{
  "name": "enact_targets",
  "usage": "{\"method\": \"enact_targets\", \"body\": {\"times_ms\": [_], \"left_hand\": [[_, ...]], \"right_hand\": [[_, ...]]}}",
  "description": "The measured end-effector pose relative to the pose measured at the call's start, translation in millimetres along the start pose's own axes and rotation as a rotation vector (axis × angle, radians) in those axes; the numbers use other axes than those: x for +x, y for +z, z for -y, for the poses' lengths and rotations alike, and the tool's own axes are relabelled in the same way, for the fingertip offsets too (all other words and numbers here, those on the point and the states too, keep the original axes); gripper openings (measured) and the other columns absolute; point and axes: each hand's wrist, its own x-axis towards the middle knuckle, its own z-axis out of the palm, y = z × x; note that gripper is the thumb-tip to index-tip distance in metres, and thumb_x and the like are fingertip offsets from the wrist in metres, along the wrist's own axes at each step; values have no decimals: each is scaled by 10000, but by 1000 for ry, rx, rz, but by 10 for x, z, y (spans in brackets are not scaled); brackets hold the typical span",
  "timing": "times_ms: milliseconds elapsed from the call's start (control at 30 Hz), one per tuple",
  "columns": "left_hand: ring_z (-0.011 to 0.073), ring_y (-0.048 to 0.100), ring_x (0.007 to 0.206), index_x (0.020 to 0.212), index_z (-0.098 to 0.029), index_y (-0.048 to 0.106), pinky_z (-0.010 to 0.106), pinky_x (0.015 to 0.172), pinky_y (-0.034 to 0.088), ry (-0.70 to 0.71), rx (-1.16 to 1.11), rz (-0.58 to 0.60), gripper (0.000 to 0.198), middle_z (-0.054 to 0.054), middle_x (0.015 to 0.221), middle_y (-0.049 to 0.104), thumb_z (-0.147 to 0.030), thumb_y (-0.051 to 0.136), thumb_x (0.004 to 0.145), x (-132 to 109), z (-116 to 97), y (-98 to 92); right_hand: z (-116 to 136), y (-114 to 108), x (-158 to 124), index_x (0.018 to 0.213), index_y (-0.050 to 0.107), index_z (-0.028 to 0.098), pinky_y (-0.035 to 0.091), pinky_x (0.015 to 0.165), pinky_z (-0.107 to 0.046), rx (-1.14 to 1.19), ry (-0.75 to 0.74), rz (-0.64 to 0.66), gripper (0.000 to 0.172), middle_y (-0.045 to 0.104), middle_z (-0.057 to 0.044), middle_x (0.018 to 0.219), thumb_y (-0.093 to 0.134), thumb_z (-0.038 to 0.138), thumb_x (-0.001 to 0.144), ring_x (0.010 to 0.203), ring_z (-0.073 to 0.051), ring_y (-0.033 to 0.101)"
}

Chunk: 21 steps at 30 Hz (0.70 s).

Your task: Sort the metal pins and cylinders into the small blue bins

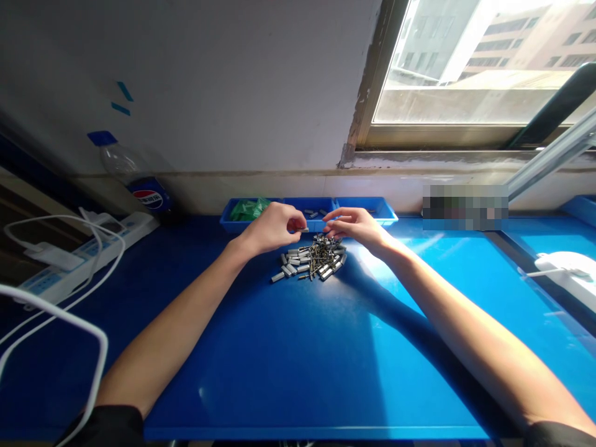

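Above the far side of a heap of small metal parts, my left hand (274, 226) pinches a small metal cylinder (305, 230) between thumb and fingertips. My right hand (356, 226) hovers just right of it, fingers stretched and slightly apart, with nothing visible in them. Beneath both hands the heap mixes silver metal cylinders (289, 269) with thin screws (319, 256) on the blue table (288, 347). Behind the hands stand three joined blue bins (367, 203). Green plastic bags (249, 210) fill the left one, and a few metal cylinders lie in the middle one.
A cola bottle (148, 192) with a blue cap stands at the back left. Nearby lies a white power strip (84, 261) with looping white cables (100, 347). At right are a white device (570, 270) and a slanted metal arm (554, 158) before the window.
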Motion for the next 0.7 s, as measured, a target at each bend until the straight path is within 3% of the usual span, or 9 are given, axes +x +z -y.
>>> {"method": "enact_targets", "body": {"times_ms": [100,200,467,700], "left_hand": [[188,748,786,901,-150,803,267,770,597,-34,-205,-124,157,65,892,801,-227,754,773,13,-56,17],[213,771,839,961,-137,793,299,813,627,-103,-381,-161,257,84,925,809,-298,817,761,21,-91,39],[232,786,787,875,-137,718,306,742,628,-211,-634,-96,283,80,812,794,-385,826,789,39,-78,117],[215,779,850,891,-149,723,290,790,613,-172,-554,-48,212,75,912,802,-327,798,804,31,-65,209]], "right_hand": [[21,3,-32,1102,746,177,618,795,-317,-22,27,96,305,812,-96,958,815,276,821,815,-181,750],[16,-7,-49,1184,722,174,614,850,-326,35,21,172,408,816,-106,1005,841,272,806,883,-194,763],[-7,-24,-35,1146,760,201,622,866,-297,181,-4,198,415,820,-86,991,904,298,769,877,-185,770],[-26,31,-27,1008,796,177,607,812,-271,167,-12,113,335,809,-66,927,906,365,753,778,-146,732]]}}
